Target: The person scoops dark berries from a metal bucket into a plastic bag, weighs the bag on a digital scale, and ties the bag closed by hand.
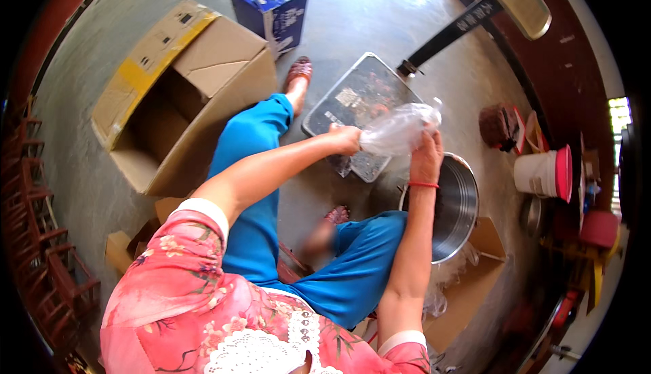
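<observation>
A clear plastic bag (397,130) is stretched between my two hands, above the platform of a floor scale (363,96). My left hand (346,140) is closed round one end of the bag. The bag's other end is gripped by my right hand (427,153), its wrist circled by a red band. Just below my left hand a small clear packet (341,164) with dark contents shows at the platform's near edge; I cannot tell if it is part of the bag. Beside my right forearm stands a shiny metal bucket (464,204), partly hidden by the arm.
An open cardboard box (237,79) stands to the left, with a blue box (278,21) behind it. The scale's dark post (454,31) rises at the far right. Another carton (468,299) with clear plastic lies near the bucket. A white bucket (536,174) sits farther right.
</observation>
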### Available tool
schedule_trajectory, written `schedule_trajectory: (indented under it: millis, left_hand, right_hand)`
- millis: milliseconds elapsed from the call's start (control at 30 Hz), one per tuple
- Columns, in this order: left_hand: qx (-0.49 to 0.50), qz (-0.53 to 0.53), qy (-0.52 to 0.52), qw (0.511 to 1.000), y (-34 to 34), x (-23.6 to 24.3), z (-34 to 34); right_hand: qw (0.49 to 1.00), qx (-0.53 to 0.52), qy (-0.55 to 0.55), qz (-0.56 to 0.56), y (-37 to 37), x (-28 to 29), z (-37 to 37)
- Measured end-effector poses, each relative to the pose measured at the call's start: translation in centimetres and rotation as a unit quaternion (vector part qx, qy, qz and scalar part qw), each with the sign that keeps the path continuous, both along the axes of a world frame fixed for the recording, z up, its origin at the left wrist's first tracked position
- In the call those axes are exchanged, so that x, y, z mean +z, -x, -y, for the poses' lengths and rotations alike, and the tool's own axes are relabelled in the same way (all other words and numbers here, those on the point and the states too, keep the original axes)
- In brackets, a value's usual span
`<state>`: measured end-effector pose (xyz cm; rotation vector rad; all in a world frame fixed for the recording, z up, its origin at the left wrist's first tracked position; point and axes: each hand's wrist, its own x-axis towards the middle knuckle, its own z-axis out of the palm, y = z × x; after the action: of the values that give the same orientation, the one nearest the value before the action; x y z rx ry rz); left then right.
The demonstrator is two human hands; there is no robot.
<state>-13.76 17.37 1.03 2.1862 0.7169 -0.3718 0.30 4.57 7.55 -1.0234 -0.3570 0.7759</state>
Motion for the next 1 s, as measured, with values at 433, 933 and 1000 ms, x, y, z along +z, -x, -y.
schedule_trajectory:
  millis: [433,933,1000]
  left_hand:
    - [-0.007,0.039,0.035,0.999,0.5,0.5,0.2]
    - [-0.002,0.005,-0.016,1.0,0.5,0.6,-0.2]
    - [-0.003,0.002,-0.005,1.0,0.3,0.1,-0.3]
  right_hand:
    - [0.998,-0.057,-0.032,-0.018,-1.8,-1.4,0.6]
    - [0.987,-0.1,0.094,0.084,-1.2,-0.7,0.3]
    - [0.971,-0.075,0.174,0.148,-1.4,-0.9,0.3]
